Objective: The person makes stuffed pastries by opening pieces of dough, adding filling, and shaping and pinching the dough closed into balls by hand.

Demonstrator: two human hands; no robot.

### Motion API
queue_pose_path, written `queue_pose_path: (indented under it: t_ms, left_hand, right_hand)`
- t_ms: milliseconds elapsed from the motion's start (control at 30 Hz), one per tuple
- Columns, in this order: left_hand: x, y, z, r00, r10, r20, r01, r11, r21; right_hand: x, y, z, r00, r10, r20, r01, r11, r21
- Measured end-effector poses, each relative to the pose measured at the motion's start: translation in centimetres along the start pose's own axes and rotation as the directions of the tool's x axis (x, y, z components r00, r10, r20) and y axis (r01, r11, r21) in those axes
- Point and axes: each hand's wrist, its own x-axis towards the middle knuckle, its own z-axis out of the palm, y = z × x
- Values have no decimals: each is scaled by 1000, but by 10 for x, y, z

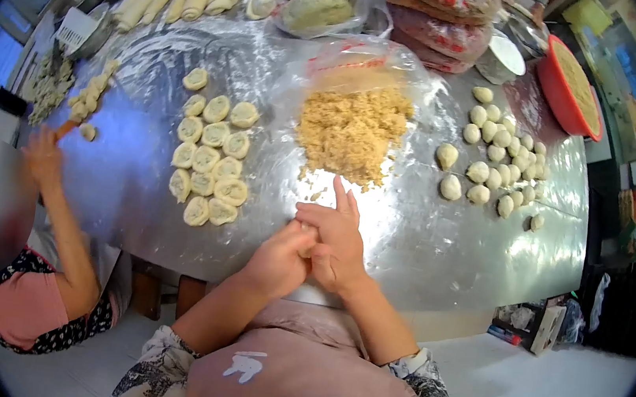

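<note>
1. The bench (440,237) was smooth, shiny metal, streaked with white powder toward its far side.
2. The filling (349,135) was a crumbly, golden-tan mound with a ragged near edge, its far part under a thin, clear plastic bag (355,54) printed in red. It lay straight ahead of both hands, near the right hand's outstretched fingers; whether they touched it could not be told.
3. The right hand (340,241) and left hand (279,259) were together, the right with two fingers straight, the left folded against it. Whether anything was held between them could not be told.
4. The dough discs (215,135), soft, pale and round with greenish swirls, sat in loose rows left of the filling, ahead of the left hand.
5. The dough balls (478,171), small, rounded and floury, were scattered well to the right.
</note>
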Motion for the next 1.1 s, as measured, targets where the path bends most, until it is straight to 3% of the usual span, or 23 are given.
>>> queue_pose_path:
  t_ms: [33, 133, 167, 267, 367, 400, 467, 500, 600, 733, 867, 967, 1067, 1100]
  left_hand:
    - [-1, 3, 5, 998, -13, 61, 19, 995, -97]
    - [4, -7, -3, 997, 73, 6, -72, 978, 194]
    - [5, -8, -7, 997, 80, -3, -77, 963, 258]
    - [19, -11, -44, 993, 55, 101, -74, 977, 199]
    - [16, -11, -11, 990, 130, -58, -116, 973, 200]
    - [13, -11, 0, 982, 145, -118, -121, 975, 188]
    - [10, -8, 20, 966, 253, 46, -257, 942, 216]
    - [10, -7, 25, 945, 302, 129, -324, 920, 221]
    - [12, -15, 1, 904, 423, 64, -322, 575, 753]
    - [15, -17, -3, 816, 571, 87, -445, 525, 725]
    - [16, -18, -10, 754, 649, 101, -437, 380, 815]
    - [21, -16, -18, 730, 670, 135, -478, 359, 802]
    - [18, -10, -3, 619, 694, 367, -373, -152, 915]
    - [20, -10, -5, 647, 671, 362, -415, -88, 906]
  right_hand:
    - [0, 0, 1, 997, 52, -65, -49, 998, 41]
    - [1, -8, 0, 993, 99, -63, -107, 985, -136]
    - [4, -17, 2, 991, 71, -112, -92, 976, -198]
    - [1, -11, 15, 968, -59, -243, -4, 968, -251]
    - [2, -6, 15, 971, -21, -237, -34, 974, -225]
    - [5, -7, 14, 938, 199, -285, -202, 979, 19]
    - [14, -11, 10, 768, 604, -215, -447, 745, 496]
    - [20, -5, 8, 755, 605, -253, -367, 709, 602]
    - [24, -15, 0, 629, 765, -138, -407, 476, 780]
    - [26, -29, 8, 620, 767, -166, -393, 487, 780]
    - [29, -33, 12, 661, 727, -185, -394, 547, 739]
    - [19, -21, 28, 733, 634, -246, -317, 639, 701]
    - [17, -25, 37, 771, 554, -314, -366, 790, 492]
    - [17, -26, 32, 760, 621, -192, -433, 703, 565]
